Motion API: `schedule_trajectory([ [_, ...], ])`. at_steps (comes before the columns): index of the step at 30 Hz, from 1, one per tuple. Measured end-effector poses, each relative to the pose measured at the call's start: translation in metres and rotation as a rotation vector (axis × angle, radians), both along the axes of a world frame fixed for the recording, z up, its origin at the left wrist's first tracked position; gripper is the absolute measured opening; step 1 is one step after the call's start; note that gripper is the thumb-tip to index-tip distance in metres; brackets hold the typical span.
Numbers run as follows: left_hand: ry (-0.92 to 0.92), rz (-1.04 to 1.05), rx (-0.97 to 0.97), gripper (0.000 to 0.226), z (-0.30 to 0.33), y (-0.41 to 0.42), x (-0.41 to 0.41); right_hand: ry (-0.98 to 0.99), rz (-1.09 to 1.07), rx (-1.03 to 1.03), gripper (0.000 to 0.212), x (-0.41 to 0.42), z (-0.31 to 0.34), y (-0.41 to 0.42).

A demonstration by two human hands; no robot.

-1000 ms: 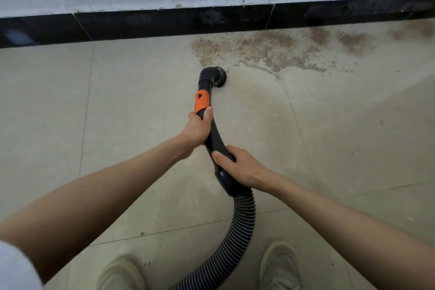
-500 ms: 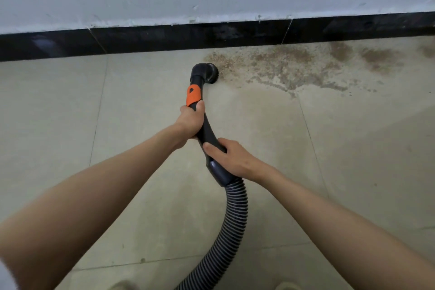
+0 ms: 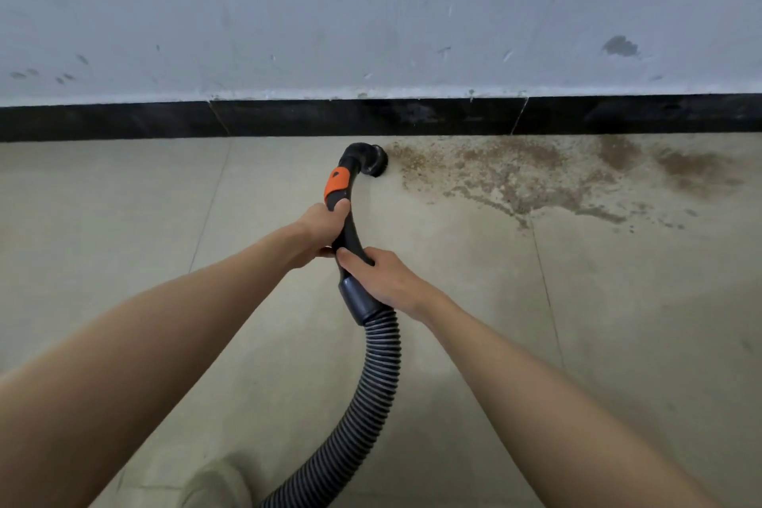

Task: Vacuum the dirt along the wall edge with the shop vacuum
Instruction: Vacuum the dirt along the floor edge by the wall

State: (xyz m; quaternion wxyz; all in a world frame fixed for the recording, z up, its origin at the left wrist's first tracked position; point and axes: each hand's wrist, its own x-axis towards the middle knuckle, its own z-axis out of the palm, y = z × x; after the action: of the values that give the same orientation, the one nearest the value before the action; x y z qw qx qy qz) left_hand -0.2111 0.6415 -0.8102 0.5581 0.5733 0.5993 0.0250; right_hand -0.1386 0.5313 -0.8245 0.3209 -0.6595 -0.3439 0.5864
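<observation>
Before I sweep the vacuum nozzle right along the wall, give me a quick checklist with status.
1. Left hand grips black curved wand: ok.
2. Right hand grips wand near cuff: ok.
3. Round black nozzle at left edge of brown dirt patch: ok.
4. Nozzle near black baseboard: ok.
5. Ribbed grey hose unkinked: ok.
6. Suction running: cannot tell.

Bare tiled room (image 3: 123,260), scuffed wall (image 3: 371,12)

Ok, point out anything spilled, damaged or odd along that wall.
Brown dirt is strewn over the floor tiles against the black baseboard, spreading right from the vacuum nozzle. The wall above is scuffed, with a dark chipped patch at right. Nothing else stands out.
</observation>
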Motion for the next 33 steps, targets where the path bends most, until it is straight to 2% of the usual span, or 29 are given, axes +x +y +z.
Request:
schedule_trajectory([
  [5,0.025,-0.010,0.007,0.030,0.009,0.009,0.017,0.015,-0.010,-0.019,0.033,0.016,0.006,0.010],
  [9,-0.039,0.011,-0.015,0.031,0.009,0.022,0.028,-0.010,-0.015,0.006,0.037,0.029,0.006,0.023],
  [18,-0.135,0.026,-0.035,0.048,-0.010,0.034,0.028,-0.054,-0.064,0.000,0.036,0.022,0.002,0.034],
  [23,-0.224,0.107,-0.129,0.059,-0.023,0.038,0.029,-0.099,-0.099,-0.015,0.034,0.018,0.000,0.036],
  [33,-0.190,0.021,-0.028,0.060,-0.041,0.008,0.065,-0.211,-0.248,-0.005,0.031,0.035,-0.022,0.002],
])
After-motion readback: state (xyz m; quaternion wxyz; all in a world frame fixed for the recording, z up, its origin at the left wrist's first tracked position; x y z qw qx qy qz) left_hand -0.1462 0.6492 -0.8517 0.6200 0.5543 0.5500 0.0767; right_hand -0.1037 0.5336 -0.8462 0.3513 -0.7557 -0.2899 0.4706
